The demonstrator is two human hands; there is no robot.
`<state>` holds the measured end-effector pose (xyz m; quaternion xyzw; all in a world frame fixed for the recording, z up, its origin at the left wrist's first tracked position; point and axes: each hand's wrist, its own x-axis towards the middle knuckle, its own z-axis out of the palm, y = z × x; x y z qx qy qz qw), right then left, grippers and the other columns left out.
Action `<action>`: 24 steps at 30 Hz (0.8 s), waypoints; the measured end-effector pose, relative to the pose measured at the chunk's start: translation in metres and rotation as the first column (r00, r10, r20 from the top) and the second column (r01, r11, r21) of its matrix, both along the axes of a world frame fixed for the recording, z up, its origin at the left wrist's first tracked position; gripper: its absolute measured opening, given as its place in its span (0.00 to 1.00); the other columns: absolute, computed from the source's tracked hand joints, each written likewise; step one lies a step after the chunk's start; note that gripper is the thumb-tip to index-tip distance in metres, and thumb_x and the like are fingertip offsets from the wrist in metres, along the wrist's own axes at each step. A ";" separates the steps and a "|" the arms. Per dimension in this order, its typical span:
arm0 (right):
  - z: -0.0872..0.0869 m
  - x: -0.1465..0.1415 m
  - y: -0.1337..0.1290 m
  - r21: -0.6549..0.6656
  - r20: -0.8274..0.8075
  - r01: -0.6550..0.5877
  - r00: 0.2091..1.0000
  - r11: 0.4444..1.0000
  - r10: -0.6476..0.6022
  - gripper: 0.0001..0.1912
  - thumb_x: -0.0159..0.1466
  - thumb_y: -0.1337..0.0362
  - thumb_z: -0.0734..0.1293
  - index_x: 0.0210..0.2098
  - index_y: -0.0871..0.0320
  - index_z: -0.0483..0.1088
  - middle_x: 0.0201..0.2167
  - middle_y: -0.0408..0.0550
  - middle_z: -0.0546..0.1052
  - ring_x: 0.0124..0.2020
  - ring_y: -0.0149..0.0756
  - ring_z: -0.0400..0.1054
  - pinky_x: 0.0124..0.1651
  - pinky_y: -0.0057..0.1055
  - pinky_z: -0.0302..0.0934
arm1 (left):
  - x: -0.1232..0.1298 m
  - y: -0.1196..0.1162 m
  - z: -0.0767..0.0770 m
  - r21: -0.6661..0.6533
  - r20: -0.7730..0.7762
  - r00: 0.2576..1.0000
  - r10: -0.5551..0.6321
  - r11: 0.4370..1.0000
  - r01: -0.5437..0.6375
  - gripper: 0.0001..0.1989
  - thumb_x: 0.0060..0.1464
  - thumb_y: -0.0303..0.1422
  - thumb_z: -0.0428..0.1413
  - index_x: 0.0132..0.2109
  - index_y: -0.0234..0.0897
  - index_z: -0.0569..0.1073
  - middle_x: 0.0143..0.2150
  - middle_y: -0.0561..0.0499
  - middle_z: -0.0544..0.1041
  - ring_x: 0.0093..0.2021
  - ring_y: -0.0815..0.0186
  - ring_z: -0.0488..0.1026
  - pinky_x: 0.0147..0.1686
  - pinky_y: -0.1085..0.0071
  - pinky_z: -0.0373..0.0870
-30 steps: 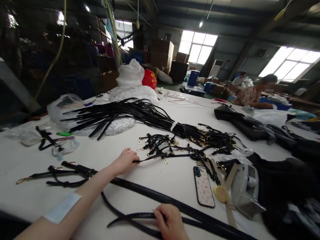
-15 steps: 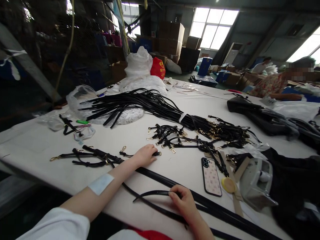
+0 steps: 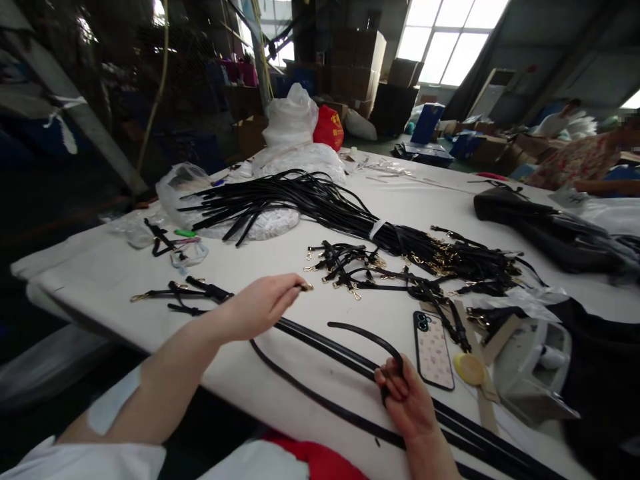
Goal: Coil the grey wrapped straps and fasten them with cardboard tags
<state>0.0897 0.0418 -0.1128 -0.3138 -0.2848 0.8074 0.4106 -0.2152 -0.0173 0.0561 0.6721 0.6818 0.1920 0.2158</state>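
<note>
My left hand (image 3: 265,303) is closed on a short black buckle strap, whose gold buckle (image 3: 307,287) sticks out past the fingertips. My right hand (image 3: 404,397) has its fingers curled around a long black strap (image 3: 361,331); the strap's free end arcs up and to the left. Several long black straps (image 3: 345,357) run across the table beneath and between my hands. Beyond my left wrist lie black straps with buckles and a gold snap hook (image 3: 140,297). Ahead of my hands is a small heap of short straps with gold clasps (image 3: 345,263).
A large bundle of black straps (image 3: 320,207), tied with a white band, stretches over the white table (image 3: 240,267). To the right are a phone (image 3: 434,350), a yellow tape measure (image 3: 469,369) and a grey plastic container (image 3: 533,370). A person (image 3: 575,160) sits far right.
My right hand has turned palm up and moved right, lifting the strap end. My left hand has risen slightly with the buckle strap and turned. The view has shifted a little to the left.
</note>
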 end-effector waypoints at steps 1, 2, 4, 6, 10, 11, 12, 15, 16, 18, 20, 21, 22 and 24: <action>0.000 0.001 0.000 0.007 -0.003 -0.009 1.000 1.000 0.009 0.18 0.58 0.49 0.71 0.23 0.55 0.70 0.11 0.29 0.46 0.14 0.22 0.36 0.30 0.32 0.59 | -0.009 -0.009 0.014 0.059 0.004 0.998 0.064 0.996 -0.064 0.17 0.63 0.40 0.40 0.47 0.37 0.69 0.31 0.52 0.72 0.31 0.65 0.68 0.34 0.71 0.63; 0.001 0.001 0.000 0.011 -0.006 -0.015 1.000 1.000 0.015 0.17 0.58 0.49 0.72 0.23 0.56 0.71 0.11 0.29 0.47 0.14 0.22 0.36 0.30 0.31 0.59 | -0.017 -0.018 0.025 0.089 0.035 0.994 0.105 0.990 -0.108 0.17 0.62 0.41 0.41 0.46 0.37 0.69 0.30 0.54 0.70 0.29 0.66 0.66 0.33 0.72 0.62; 0.002 0.001 -0.001 0.010 -0.017 -0.021 1.000 1.000 0.021 0.17 0.57 0.50 0.73 0.24 0.56 0.72 0.11 0.28 0.48 0.14 0.21 0.36 0.30 0.30 0.59 | -0.028 -0.032 0.037 0.031 0.139 0.986 0.092 0.995 -0.097 0.16 0.61 0.42 0.43 0.40 0.37 0.69 0.27 0.55 0.68 0.26 0.68 0.63 0.29 0.73 0.60; 0.002 0.001 -0.002 0.007 -0.023 -0.027 0.999 1.000 0.028 0.16 0.55 0.50 0.74 0.24 0.57 0.73 0.10 0.28 0.49 0.15 0.20 0.35 0.30 0.29 0.59 | -0.026 -0.042 0.032 -0.128 0.296 0.954 0.039 0.992 -0.001 0.15 0.60 0.42 0.44 0.35 0.37 0.68 0.24 0.56 0.66 0.24 0.70 0.60 0.28 0.73 0.58; 0.004 0.001 -0.005 0.029 -0.006 -0.043 0.999 0.999 0.044 0.17 0.54 0.50 0.74 0.25 0.58 0.74 0.10 0.28 0.49 0.15 0.21 0.35 0.29 0.30 0.59 | 0.006 -0.045 -0.023 -0.364 0.706 0.696 0.132 0.910 0.197 0.15 0.58 0.40 0.47 0.27 0.36 0.65 0.19 0.57 0.61 0.21 0.71 0.58 0.24 0.73 0.56; 0.005 0.000 -0.006 0.032 -0.008 -0.041 0.999 0.999 0.042 0.17 0.54 0.50 0.75 0.24 0.57 0.74 0.10 0.28 0.48 0.15 0.22 0.35 0.29 0.30 0.59 | 0.016 -0.043 -0.040 -0.368 0.819 0.541 0.193 0.899 0.237 0.16 0.57 0.41 0.48 0.25 0.36 0.64 0.18 0.58 0.57 0.19 0.72 0.56 0.22 0.73 0.54; 0.005 0.000 -0.007 0.032 -0.015 -0.040 0.999 0.999 0.041 0.17 0.54 0.50 0.75 0.24 0.58 0.73 0.10 0.28 0.48 0.15 0.22 0.35 0.29 0.30 0.59 | 0.025 -0.041 -0.057 -0.371 0.880 0.396 0.261 0.900 0.230 0.16 0.56 0.40 0.49 0.25 0.36 0.64 0.17 0.58 0.55 0.18 0.72 0.55 0.21 0.73 0.52; 0.007 -0.001 -0.008 0.034 -0.039 -0.043 0.998 0.998 0.044 0.18 0.53 0.50 0.75 0.23 0.58 0.72 0.10 0.28 0.48 0.15 0.21 0.34 0.29 0.28 0.59 | 0.046 -0.034 -0.090 -0.354 0.918 0.270 0.291 0.907 0.227 0.19 0.57 0.44 0.45 0.24 0.37 0.61 0.16 0.59 0.50 0.16 0.73 0.50 0.19 0.73 0.47; 0.007 -0.001 -0.009 0.036 -0.041 -0.047 0.998 0.998 0.049 0.18 0.54 0.51 0.75 0.23 0.58 0.72 0.11 0.28 0.48 0.15 0.21 0.34 0.30 0.28 0.59 | 0.050 -0.031 -0.095 -0.346 0.923 0.254 0.288 0.911 0.225 0.20 0.58 0.46 0.43 0.23 0.38 0.59 0.16 0.59 0.50 0.16 0.73 0.49 0.18 0.73 0.45; 0.006 -0.001 -0.009 0.040 -0.039 -0.060 0.997 0.997 0.062 0.17 0.55 0.51 0.74 0.24 0.58 0.72 0.11 0.29 0.48 0.15 0.21 0.36 0.30 0.28 0.59 | 0.056 -0.026 -0.099 -0.328 0.935 0.211 0.285 0.921 0.211 0.23 0.59 0.49 0.41 0.23 0.38 0.58 0.16 0.60 0.49 0.15 0.74 0.48 0.18 0.73 0.42; 0.004 -0.001 -0.010 0.041 -0.034 -0.077 0.996 0.996 0.079 0.16 0.56 0.51 0.74 0.24 0.58 0.72 0.11 0.29 0.49 0.16 0.22 0.37 0.30 0.28 0.60 | 0.059 -0.022 -0.098 -0.311 0.944 0.173 0.281 0.932 0.186 0.25 0.60 0.51 0.40 0.23 0.38 0.57 0.16 0.60 0.48 0.15 0.74 0.47 0.17 0.73 0.40; 0.002 -0.001 -0.010 0.042 -0.029 -0.089 0.995 0.995 0.091 0.16 0.56 0.52 0.74 0.24 0.58 0.72 0.11 0.30 0.49 0.16 0.22 0.38 0.30 0.28 0.60 | 0.060 -0.021 -0.097 -0.303 0.948 0.158 0.278 0.938 0.169 0.25 0.60 0.52 0.40 0.23 0.38 0.56 0.16 0.60 0.48 0.15 0.75 0.46 0.17 0.73 0.40; 0.001 -0.002 -0.011 0.043 -0.020 -0.102 0.995 0.994 0.103 0.16 0.56 0.52 0.74 0.24 0.58 0.72 0.11 0.30 0.49 0.16 0.22 0.39 0.31 0.27 0.60 | 0.061 -0.020 -0.096 -0.296 0.950 0.145 0.275 0.943 0.152 0.26 0.59 0.53 0.40 0.22 0.38 0.55 0.15 0.60 0.47 0.15 0.75 0.46 0.17 0.73 0.39; -0.001 -0.002 -0.012 0.040 0.015 -0.131 0.991 0.991 0.130 0.16 0.56 0.53 0.74 0.24 0.59 0.72 0.11 0.30 0.49 0.16 0.22 0.40 0.31 0.27 0.60 | 0.062 -0.019 -0.094 -0.282 0.955 0.128 0.267 0.953 0.115 0.27 0.58 0.55 0.42 0.22 0.39 0.54 0.15 0.61 0.47 0.15 0.75 0.46 0.17 0.74 0.39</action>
